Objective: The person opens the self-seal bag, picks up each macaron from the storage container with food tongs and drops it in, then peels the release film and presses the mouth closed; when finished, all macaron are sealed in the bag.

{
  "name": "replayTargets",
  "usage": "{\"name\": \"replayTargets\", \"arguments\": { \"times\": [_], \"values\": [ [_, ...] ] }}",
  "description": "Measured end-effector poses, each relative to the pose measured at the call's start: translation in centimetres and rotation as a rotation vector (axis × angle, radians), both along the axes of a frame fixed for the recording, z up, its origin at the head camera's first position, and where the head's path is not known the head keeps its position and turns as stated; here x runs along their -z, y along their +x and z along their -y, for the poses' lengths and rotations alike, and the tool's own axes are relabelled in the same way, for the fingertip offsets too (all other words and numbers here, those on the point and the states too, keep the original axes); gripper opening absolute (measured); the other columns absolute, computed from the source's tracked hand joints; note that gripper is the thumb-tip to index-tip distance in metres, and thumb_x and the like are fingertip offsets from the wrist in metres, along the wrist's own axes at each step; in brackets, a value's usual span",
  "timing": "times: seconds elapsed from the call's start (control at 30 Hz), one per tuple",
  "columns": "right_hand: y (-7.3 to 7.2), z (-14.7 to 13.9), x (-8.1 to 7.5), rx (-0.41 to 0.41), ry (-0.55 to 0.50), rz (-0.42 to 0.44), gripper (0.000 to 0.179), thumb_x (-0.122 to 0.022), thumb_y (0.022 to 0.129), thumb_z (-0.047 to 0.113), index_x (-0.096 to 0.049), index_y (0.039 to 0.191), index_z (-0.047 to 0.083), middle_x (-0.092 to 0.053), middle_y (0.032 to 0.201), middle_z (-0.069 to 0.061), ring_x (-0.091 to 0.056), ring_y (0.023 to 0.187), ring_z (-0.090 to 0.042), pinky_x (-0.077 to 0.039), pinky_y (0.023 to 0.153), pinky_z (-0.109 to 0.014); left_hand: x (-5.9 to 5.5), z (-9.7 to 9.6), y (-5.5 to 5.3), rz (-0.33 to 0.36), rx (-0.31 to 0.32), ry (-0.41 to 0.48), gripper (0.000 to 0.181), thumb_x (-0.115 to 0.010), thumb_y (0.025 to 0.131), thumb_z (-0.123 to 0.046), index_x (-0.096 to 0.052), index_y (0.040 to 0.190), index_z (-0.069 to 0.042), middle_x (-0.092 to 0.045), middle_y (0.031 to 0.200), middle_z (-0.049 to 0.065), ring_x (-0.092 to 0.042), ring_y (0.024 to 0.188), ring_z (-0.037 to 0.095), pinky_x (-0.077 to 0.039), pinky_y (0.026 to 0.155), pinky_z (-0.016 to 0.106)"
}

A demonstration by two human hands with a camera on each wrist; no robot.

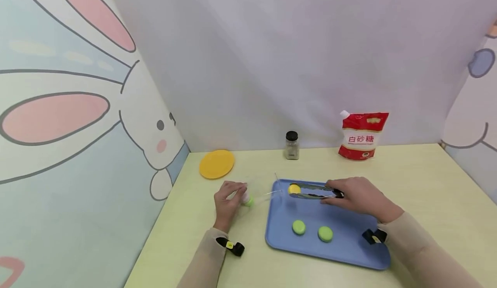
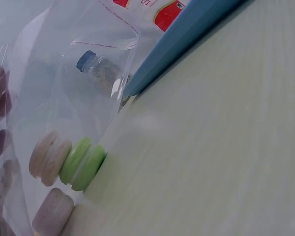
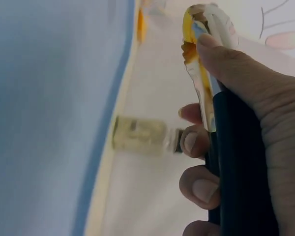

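On the left, my left hand [image 1: 226, 205] pinches the edge of a clear plastic bag [image 2: 96, 93]. Inside the bag are a green macaron [image 2: 82, 164], a pale beige one [image 2: 50, 158] and a pale pinkish one [image 2: 53, 212]. My right hand [image 1: 357, 195] grips a pair of tongs [image 1: 310, 197] with dark handles. Between the tong tips is a yellow macaron [image 1: 294, 189], above the left back part of a blue tray [image 1: 330, 257]. Two green macarons, one left [image 1: 299, 227] and one right [image 1: 325, 234], lie on that tray.
A yellow plate [image 1: 216, 164] lies at the table's back left corner. Towards the back stand a small jar with a black lid [image 1: 292, 146] and a red and white sugar pouch [image 1: 363, 136]. Walls painted with cartoon animals flank the table.
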State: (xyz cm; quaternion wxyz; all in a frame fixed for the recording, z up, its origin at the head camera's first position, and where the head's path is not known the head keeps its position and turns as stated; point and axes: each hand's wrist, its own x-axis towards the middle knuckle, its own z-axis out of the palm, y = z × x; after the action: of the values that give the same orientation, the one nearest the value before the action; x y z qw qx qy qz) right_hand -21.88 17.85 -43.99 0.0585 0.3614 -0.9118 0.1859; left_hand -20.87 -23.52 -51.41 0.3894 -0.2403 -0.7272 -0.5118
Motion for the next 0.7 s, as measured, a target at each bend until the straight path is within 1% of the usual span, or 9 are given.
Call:
{"name": "replayTargets", "arguments": {
  "times": [0.07, 0.17, 0.3, 0.4, 0.57, 0.7],
  "values": [
    [-0.4, 1.2, -1.0, -0.027, 0.018, 0.015, 0.025, -0.08, 0.082, 0.051, -0.064, 0.092, 0.035, -0.05, 0.068, 0.025, -0.045, 0.055, 0.002, -0.041, 0.052, -0.021, 0.0, 0.0, 0.0, 0.007, -0.001, 0.002, 0.018, -0.079, 0.083, 0.004, -0.08, 0.097, -0.006, -0.077, 0.093, 0.007, -0.065, 0.083, 0.02, -0.051, 0.079, 0.026],
    [-1.2, 3.0, -1.7, -0.071, 0.06, 0.03, 0.026, -0.078, 0.084, 0.053, -0.062, 0.091, 0.034, -0.048, 0.065, 0.023, -0.045, 0.055, 0.001, -0.04, 0.052, -0.022, 0.0, 0.1, 0.0, 0.008, 0.0, 0.0, 0.017, -0.079, 0.083, 0.004, -0.08, 0.098, -0.005, -0.077, 0.094, 0.007, -0.065, 0.085, 0.021, -0.051, 0.08, 0.026],
    [-2.5, 5.4, -1.7, -0.11, 0.1, 0.015, 0.028, -0.077, 0.084, 0.053, -0.061, 0.089, 0.031, -0.047, 0.061, 0.02, -0.045, 0.054, -0.001, -0.039, 0.052, -0.024, 0.2, 0.3, 0.2, 0.005, 0.015, 0.01, 0.018, -0.079, 0.082, 0.006, -0.08, 0.097, -0.003, -0.077, 0.094, 0.009, -0.065, 0.086, 0.022, -0.05, 0.08, 0.027],
    [-3.2, 7.1, -1.7, -0.128, 0.121, 0.004, 0.029, -0.077, 0.085, 0.052, -0.062, 0.091, 0.029, -0.047, 0.062, 0.019, -0.044, 0.054, -0.003, -0.038, 0.051, -0.024, 0.3, 0.3, 0.5, 0.016, 0.02, 0.016, 0.019, -0.078, 0.082, 0.007, -0.08, 0.098, -0.003, -0.077, 0.094, 0.009, -0.065, 0.086, 0.022, -0.05, 0.08, 0.026],
    [-4.0, 9.8, -2.1, -0.168, 0.132, -0.023, 0.031, -0.076, 0.085, 0.053, -0.061, 0.09, 0.026, -0.047, 0.062, 0.016, -0.043, 0.053, -0.005, -0.036, 0.05, -0.026, 0.0, 0.2, 0.6, 0.024, 0.013, -0.001, 0.019, -0.078, 0.083, 0.005, -0.08, 0.099, -0.005, -0.077, 0.094, 0.008, -0.065, 0.087, 0.021, -0.05, 0.08, 0.027],
    [-4.3, 11.6, -2.0, -0.213, 0.162, -0.066, 0.035, -0.074, 0.087, 0.053, -0.063, 0.091, 0.021, -0.048, 0.063, 0.014, -0.043, 0.053, -0.005, -0.036, 0.048, -0.027, -0.1, 0.1, 0.3, 0.005, 0.009, -0.008, 0.019, -0.078, 0.083, 0.006, -0.08, 0.099, -0.004, -0.077, 0.093, 0.008, -0.065, 0.086, 0.022, -0.05, 0.08, 0.027]
  ]
}}
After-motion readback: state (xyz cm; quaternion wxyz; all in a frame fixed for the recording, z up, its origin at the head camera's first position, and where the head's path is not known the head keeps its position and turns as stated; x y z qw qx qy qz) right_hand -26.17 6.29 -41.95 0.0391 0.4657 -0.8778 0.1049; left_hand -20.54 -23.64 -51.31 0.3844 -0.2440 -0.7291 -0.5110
